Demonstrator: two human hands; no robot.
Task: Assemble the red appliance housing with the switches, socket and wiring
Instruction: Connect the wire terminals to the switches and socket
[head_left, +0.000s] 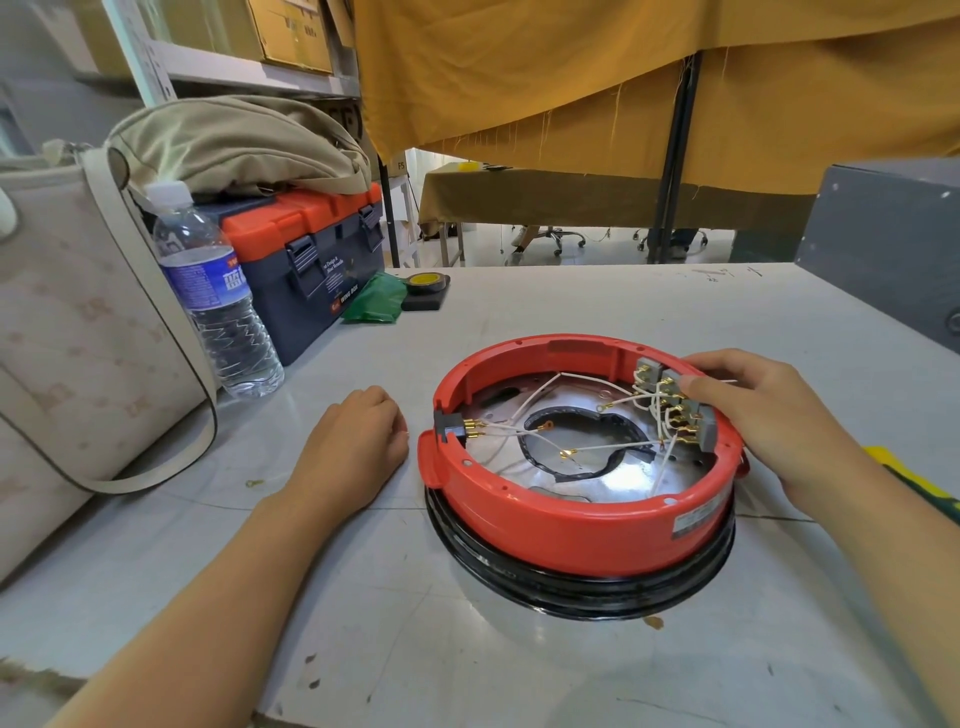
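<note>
Head view. Housing (582, 525): red ring, lower right of centre of the frame, open side up, seated on a black rim (587, 592) that lies on the grey table (597, 306). Likely set this way so the inner wall and wiring are reachable from above.

Switches (675, 405): grey blocks with brass terminals, ranged along the housing's inner wall at its right. Socket (448, 425): black, set in a notch at the housing's left edge, brass pins pointing inward. Wires (550, 431): white, crossing from socket to switches over a metal plate (613, 483) with a central opening; several ring lugs lie loose on it, which suggests connections not yet made.

Right hand (774, 415): right of centre of the frame, draped over the housing's right rim, thumb pressed on the top of the switch blocks, fingers curled behind them on the outer wall; seemingly seating or steadying the switches. Wrist raised, forearm running in from the lower right.

Left hand (358, 441): just left of the housing, apart from it, resting on the table as a loose fist holding nothing; forearm in from the lower left. The two hands are well apart.

Surroundings, upper left of the frame: water bottle (218, 296), toolbox (311, 254), tape roll (427, 283), bags (78, 322). A small loose lug (254, 483) lies on the table, left of the left wrist.
</note>
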